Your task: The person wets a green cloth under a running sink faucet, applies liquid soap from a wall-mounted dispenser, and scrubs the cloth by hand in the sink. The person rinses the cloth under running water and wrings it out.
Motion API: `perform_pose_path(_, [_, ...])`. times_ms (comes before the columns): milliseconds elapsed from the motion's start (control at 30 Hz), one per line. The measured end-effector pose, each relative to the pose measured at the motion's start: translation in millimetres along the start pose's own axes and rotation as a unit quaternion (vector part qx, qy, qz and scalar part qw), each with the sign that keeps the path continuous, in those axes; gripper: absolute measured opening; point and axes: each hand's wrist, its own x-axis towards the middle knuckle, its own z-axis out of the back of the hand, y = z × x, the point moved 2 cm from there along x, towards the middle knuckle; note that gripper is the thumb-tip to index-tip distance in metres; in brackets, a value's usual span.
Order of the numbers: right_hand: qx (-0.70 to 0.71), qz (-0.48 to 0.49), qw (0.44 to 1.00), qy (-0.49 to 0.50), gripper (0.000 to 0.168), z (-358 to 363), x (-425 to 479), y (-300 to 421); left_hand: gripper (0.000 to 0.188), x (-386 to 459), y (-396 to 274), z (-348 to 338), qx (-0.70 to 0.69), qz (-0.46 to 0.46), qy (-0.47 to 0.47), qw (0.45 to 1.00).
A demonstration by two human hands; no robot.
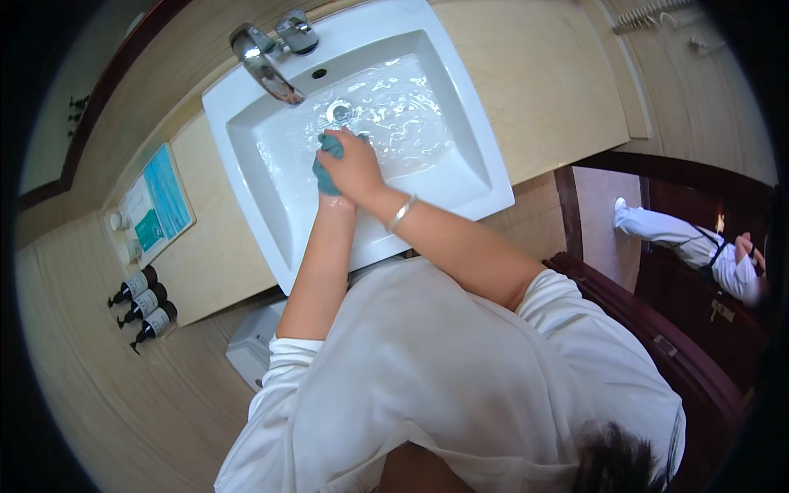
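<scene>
A white sink [474, 154] in front of me holds rippling water around its metal drain stopper [339, 111]. Both hands are close together over the near half of the basin, squeezing a wet green cloth [327, 172]. My right hand [357, 165] lies on top with its fingers around the cloth. Underneath, my left hand [333, 198] is mostly hidden by the cloth and the other hand; only its wrist side shows clearly. The chrome faucet [268, 71] reaches over the basin, beside a chrome handle [298, 31]. Whether water runs from the spout I cannot tell.
A beige countertop [530, 80] surrounds the sink. At left are a tray [185, 215] with blue and white printed items, small white containers [131, 249] and several wall-mounted pump bottles [148, 302]. A coiled cord [653, 12] hangs upper right. Another person [684, 240] stands by a dark door.
</scene>
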Motion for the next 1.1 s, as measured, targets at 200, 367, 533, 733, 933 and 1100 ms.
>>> perform_pose_path(200, [0.014, 0.053, 0.998, -0.014, 0.034, 2, -34, -10, 0.041, 7, -9, 23, -0.029, 0.03, 0.009, 0.999])
perform_pose_path(367, [0.042, 0.04, 0.994, -0.089, 0.039, 4, -54, 3, 0.039, -9, 0, -16, 0.027, 0.013, 0.054, 0.998])
perform_pose_path(533, [0.17, -0.202, 0.961, -0.079, 0.043, 21, 4, -19, 0.026, -18, 30, -36, 0.19, -0.045, -0.108, 0.975])
perform_pose_path(733, [0.061, -0.111, 0.978, -0.164, 0.039, 4, -26, -41, 0.018, -14, 24, 8, 0.248, 0.075, -0.057, 0.964])
perform_pose_path(933, [0.414, -0.271, 0.862, 0.11, 0.038, 60, 35, -90, 0.025, -31, 13, -35, 0.206, -0.044, -0.132, 0.969])
perform_pose_path(1100, [0.44, -0.286, 0.825, 0.21, 0.033, 118, 36, -94, 0.027, -31, -39, -20, 0.301, -0.127, -0.136, 0.935])
